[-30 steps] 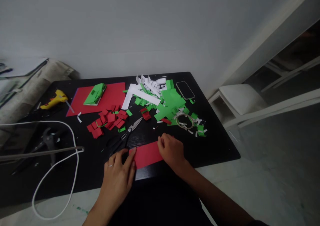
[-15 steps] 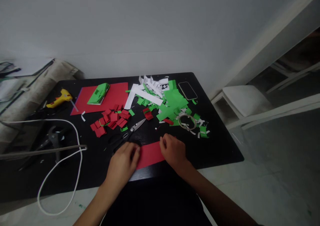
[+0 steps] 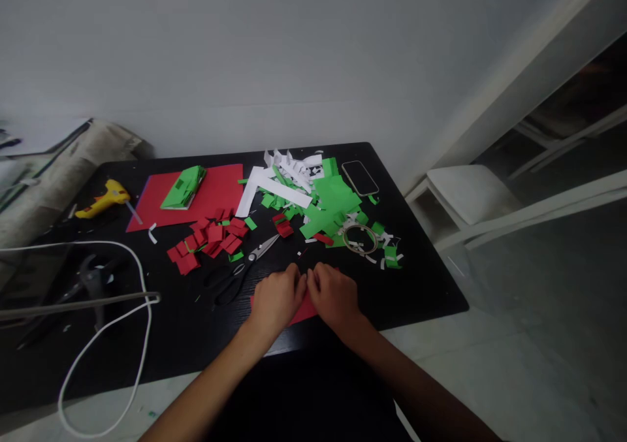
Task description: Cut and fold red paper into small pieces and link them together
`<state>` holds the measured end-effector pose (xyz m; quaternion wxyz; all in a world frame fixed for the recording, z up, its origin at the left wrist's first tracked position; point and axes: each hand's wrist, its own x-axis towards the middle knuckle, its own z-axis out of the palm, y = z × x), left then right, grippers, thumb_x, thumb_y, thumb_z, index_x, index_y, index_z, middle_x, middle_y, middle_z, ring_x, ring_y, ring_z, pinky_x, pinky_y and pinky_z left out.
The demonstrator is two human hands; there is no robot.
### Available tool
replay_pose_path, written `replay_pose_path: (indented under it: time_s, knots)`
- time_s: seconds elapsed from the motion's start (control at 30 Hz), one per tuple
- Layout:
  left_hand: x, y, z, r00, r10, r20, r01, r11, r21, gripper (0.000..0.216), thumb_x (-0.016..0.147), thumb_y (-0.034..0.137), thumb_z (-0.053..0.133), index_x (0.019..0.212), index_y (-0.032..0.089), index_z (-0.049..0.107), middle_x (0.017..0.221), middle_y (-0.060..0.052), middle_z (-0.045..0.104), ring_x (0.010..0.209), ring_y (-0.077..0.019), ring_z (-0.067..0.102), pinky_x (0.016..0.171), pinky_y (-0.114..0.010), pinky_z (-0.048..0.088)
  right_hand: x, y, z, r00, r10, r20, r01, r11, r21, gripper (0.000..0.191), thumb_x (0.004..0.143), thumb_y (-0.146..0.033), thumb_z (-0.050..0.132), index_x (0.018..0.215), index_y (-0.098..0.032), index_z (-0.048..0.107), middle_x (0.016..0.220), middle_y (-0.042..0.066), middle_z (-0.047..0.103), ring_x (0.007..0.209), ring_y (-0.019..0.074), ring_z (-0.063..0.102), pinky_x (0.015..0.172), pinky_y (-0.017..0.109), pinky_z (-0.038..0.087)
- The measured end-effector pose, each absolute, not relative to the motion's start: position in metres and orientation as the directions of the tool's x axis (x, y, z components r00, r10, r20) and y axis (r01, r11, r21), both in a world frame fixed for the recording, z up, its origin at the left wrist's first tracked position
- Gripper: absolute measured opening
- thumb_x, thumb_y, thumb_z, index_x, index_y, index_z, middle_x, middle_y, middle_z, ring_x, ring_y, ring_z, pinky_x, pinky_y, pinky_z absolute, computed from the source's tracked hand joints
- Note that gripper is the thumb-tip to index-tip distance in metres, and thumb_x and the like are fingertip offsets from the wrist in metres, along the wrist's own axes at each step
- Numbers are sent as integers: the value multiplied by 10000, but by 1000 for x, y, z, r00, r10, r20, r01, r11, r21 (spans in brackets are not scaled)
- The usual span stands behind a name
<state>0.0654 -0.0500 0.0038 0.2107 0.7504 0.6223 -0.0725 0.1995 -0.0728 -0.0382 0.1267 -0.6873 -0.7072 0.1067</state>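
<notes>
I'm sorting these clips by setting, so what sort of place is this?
Probably an indoor papercraft workspace, home or studio unclear: the black rectangular table holds black-handled metal scissors, a yellow pistol-shaped plastic glue gun and a loose pile of small red paper pieces.

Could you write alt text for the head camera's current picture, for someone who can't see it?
A person's left hand and right hand sit close together on red paper on a black table. Farther back lie scissors, small red pieces, green paper, white strips and a phone.
</notes>
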Motion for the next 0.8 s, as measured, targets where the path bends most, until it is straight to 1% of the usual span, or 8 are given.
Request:
replay_pose_path:
  time_s: [0.17,0.27,0.5,0.67,0.8]
  knots:
    - [57,-50,4,165,907,-388,972,-83,220,301,1037,402,408,1067,217,643,941,-124,783,887,-306,764,703,-339,485,200,-72,-37,-17,999,33,948,26,-318,228,1021,-263,549,826,-193,642,808,36,737,716,167,673,595,298,264]
    - [50,-51,3,133,906,-402,973,-43,226,309,1033,435,417,1041,221,640,939,-113,784,895,-299,763,697,-327,472,199,-72,-38,-18,999,49,950,32,-311,239,1023,-263,545,815,-194,641,789,33,733,707,165,671,594,298,264]
    - [32,-57,3,106,905,-412,986,-40,165,326,1048,462,385,1065,233,617,945,-116,785,899,-305,762,701,-331,482,200,-73,-39,-6,998,57,941,25,-338,238,1018,-256,550,807,-191,639,776,27,728,682,156,659,581,303,240]
    - [18,-61,5,97,909,-406,989,-42,143,293,1054,430,392,1039,226,601,948,-118,786,915,-322,766,682,-334,470,200,-73,-38,-6,998,61,940,27,-339,250,1017,-250,540,793,-188,634,773,25,727,671,151,653,581,302,235]
    - [7,-65,5,101,907,-409,986,-37,161,258,1060,400,403,1029,229,593,921,-95,782,899,-302,766,676,-322,454,200,-73,-39,-7,997,71,944,30,-330,242,1008,-246,549,789,-185,631,767,27,724,680,154,655,587,300,240]
